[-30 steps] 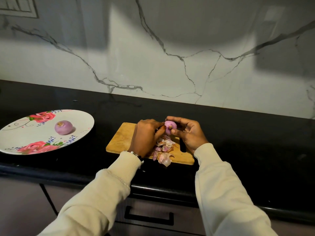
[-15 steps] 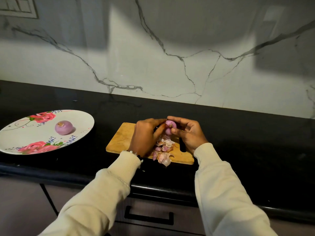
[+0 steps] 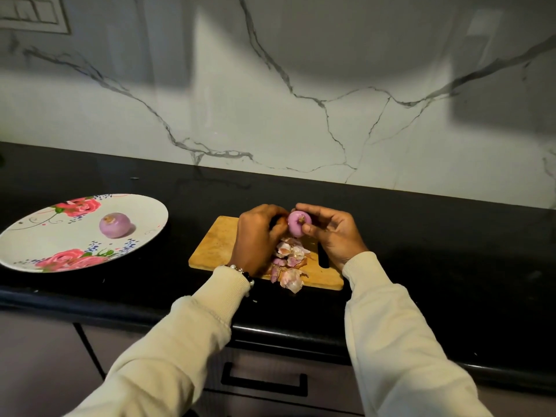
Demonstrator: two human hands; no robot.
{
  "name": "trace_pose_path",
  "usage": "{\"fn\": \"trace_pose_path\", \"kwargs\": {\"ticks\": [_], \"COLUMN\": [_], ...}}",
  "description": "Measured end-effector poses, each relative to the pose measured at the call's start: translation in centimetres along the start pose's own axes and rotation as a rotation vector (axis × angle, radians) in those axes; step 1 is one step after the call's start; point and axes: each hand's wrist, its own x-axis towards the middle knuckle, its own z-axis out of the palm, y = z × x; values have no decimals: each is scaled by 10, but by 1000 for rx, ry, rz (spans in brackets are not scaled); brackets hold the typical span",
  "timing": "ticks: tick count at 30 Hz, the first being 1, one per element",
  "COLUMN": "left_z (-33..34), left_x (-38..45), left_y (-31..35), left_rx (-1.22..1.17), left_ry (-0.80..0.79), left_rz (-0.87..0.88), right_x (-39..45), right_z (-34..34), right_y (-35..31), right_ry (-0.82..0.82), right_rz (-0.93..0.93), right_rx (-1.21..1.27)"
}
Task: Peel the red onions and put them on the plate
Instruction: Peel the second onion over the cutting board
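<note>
Across the middle of the frame runs a black counter (image 3: 421, 236), glossy and dark, backed by a white marble wall (image 3: 301, 115) with grey veins and broad soft shadows. A switch panel (image 3: 33, 13) sits at the upper left corner of the wall. Below the counter edge, at the bottom centre, is a drawer (image 3: 270, 380) with a dark bar handle.

At centre lies a wooden board (image 3: 216, 245), with a heap of peels (image 3: 290, 261) on its near edge, some hanging over onto the counter. Above the board both hands meet around an onion (image 3: 295, 224), mostly peeled and held clear of the wood. The right hand (image 3: 334, 233) curls round it, thumb and fingers pressed to its surface. The left hand (image 3: 255, 236) is closed against its left side; what its fingertips pinch cannot be made out. Cream sleeves cover both arms, and a bead bracelet (image 3: 240, 270) shows at the left wrist.

At the left of the frame a floral plate (image 3: 45, 242) rests on the counter, well apart from the board, with a second onion (image 3: 114, 225) peeled near its centre.
</note>
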Motion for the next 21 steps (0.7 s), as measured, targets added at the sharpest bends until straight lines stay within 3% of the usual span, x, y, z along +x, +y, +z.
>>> {"fn": "trace_pose_path", "kwargs": {"ticks": [6,21], "left_z": [0,1], "left_x": [1,1], "left_y": [2,1], "left_rx": [-37,22], "left_ry": [99,-15], "left_rz": [-47,-62], "right_x": [0,1], "right_z": [1,-1], "right_y": [-1,1], "right_ry": [29,-29], "right_rz": [-30,-38], "right_rx": [28,44]}}
